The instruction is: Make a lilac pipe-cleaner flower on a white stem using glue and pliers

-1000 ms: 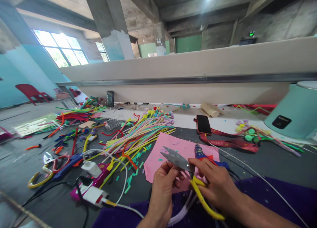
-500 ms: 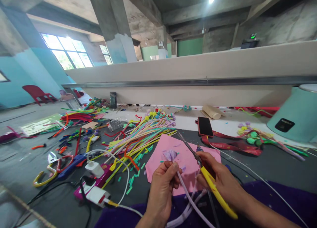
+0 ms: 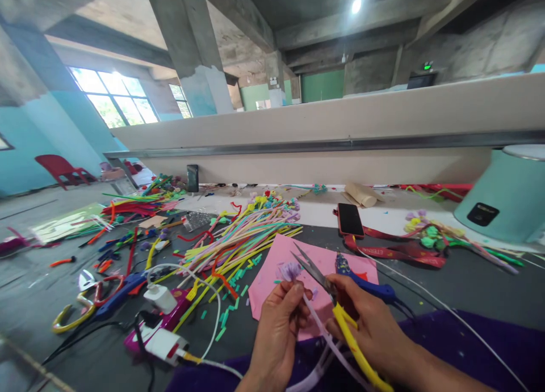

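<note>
Between the thumb and fingers of my left hand (image 3: 279, 315), a lilac pipe-cleaner flower (image 3: 290, 270) is pinched just below its fluffy head. Its long lilac stem (image 3: 317, 319) trails down toward my lap. My right hand (image 3: 366, 318) grips a pair of scissors (image 3: 313, 269) with yellow handles, partly hidden by the fingers. The blades are parted and point up and left, close to the right of the flower head. Beneath both hands lies a pink sheet (image 3: 266, 281) with lilac snippets. A blue glue gun (image 3: 377, 290) rests behind my right hand.
Bundled pipe-cleaner stems (image 3: 238, 233) lie left of the sheet, near green clippings (image 3: 225, 315). Chargers sit on a purple power strip (image 3: 181, 308), with pliers (image 3: 86, 281) further left. A phone (image 3: 349, 219) with a red strap and a teal bin (image 3: 502, 196) stand right.
The scissors have shifted left and lower, and their blades have opened beside the flower head. More of the blue glue gun now shows. My left hand keeps its pinch.
</note>
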Demonstrator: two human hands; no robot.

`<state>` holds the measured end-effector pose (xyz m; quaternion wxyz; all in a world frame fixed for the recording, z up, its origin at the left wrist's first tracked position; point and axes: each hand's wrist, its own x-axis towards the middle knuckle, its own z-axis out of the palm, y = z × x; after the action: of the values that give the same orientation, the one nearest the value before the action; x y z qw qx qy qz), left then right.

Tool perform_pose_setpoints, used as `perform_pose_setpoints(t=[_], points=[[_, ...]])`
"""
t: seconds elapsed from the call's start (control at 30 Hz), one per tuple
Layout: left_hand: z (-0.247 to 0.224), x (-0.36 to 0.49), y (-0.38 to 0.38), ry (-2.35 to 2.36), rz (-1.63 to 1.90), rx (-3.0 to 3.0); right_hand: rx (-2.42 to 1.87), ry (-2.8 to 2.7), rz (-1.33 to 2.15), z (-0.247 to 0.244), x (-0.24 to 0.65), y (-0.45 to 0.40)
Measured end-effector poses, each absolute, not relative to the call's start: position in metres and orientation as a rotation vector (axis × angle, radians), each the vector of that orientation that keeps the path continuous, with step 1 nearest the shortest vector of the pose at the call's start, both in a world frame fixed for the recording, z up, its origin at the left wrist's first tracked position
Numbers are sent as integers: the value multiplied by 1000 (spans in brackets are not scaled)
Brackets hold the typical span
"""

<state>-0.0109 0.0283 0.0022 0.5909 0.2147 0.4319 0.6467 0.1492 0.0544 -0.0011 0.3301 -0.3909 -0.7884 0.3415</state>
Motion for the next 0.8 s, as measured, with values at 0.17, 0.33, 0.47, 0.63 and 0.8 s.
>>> perform_pose_setpoints(t=[0.17,0.33,0.47,0.63,0.8], points=[[-1,-8,27,998,1468,550,-1039,-2143,732,1,149,50],[0,-8,27,1004,1438,559,-990,-2127,655,-8,151,54],[3,-7,27,1083,1391,591,-926,-1786,1142,-7,151,64],[10,0,26,1263,1362,730,-717,-1362,1506,9,157,71],[13,6,24,1291,1408,831,-700,-1320,1576,21,156,65]])
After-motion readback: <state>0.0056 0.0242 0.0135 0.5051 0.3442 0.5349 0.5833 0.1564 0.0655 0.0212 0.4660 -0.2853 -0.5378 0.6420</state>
